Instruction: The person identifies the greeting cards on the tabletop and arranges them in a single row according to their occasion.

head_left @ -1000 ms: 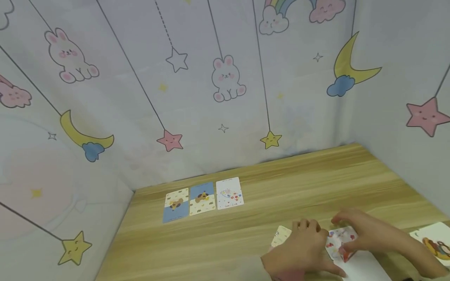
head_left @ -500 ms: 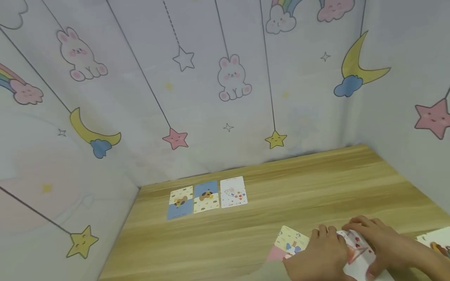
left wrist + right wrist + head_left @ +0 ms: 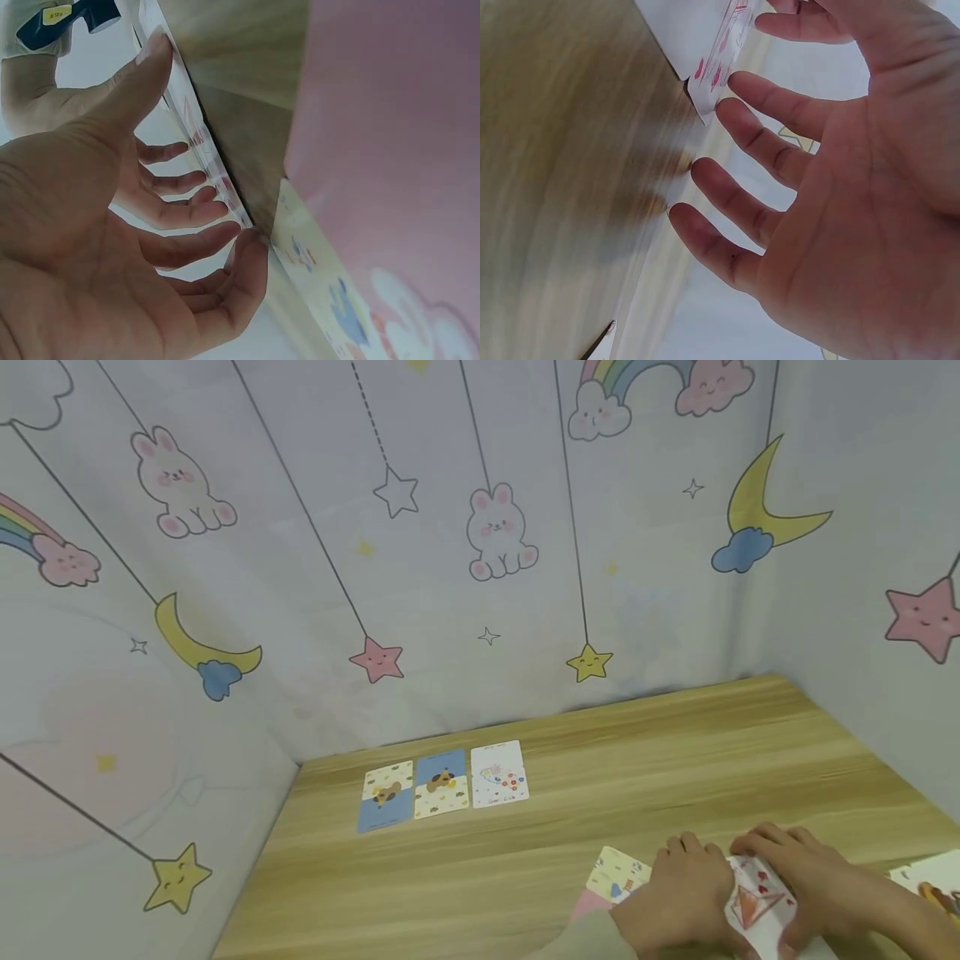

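Note:
A white card with red hearts and an orange envelope drawing (image 3: pixel 759 906) lies between both hands at the lower right of the head view. My left hand (image 3: pixel 678 889) holds its left side, thumb and curled fingertips at the edge in the left wrist view. My right hand (image 3: pixel 813 881) holds the opposite side, thumb near and fingers at the far corner. In the right wrist view, its index and middle fingertips meet the hearts card's corner, while the other fingertips reach the table (image 3: pixel 577 187). A plain white piece (image 3: pixel 682 34) shows under the hearts card.
Left of the hands lies a pink and yellow card (image 3: pixel 618 872). Two blue and cream dog cards (image 3: pixel 390 793) and a white floral card (image 3: pixel 500 787) form a row at the back left. A monkey card (image 3: pixel 933 881) lies far right. Printed fabric walls (image 3: pixel 420 585) surround the table.
My right hand has brought the hearts card nearer over the white piece, turning it. My left hand has shifted right to its left side, uncovering more of the pink and yellow card.

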Motion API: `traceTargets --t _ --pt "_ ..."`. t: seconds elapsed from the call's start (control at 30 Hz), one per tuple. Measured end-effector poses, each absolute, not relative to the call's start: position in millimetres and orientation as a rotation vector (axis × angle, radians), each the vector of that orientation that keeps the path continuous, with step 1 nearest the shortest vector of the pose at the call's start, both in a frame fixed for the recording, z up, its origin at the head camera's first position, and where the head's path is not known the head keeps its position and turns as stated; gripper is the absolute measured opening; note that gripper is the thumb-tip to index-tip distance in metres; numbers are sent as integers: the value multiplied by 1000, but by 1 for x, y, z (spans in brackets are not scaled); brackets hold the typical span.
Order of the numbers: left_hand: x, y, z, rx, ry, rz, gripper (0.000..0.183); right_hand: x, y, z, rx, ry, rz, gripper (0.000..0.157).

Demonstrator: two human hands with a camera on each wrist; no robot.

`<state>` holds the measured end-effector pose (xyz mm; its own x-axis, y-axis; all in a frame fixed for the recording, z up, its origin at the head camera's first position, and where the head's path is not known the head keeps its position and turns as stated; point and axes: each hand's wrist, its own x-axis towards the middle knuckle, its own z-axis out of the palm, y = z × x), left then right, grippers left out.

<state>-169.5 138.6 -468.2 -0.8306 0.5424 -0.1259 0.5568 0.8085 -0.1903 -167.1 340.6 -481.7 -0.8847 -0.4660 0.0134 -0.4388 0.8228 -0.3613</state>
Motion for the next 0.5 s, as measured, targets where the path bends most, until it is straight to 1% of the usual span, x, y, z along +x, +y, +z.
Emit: traceTargets --t 0.37,0.5 --pt "-177 140 -467 847 2885 -302 96 -169 337 -481 -762 2937 -531 103" --pt "-178 140 -467 835 2880 -269 95 -168 336 -482 -766 2952 -520 103"
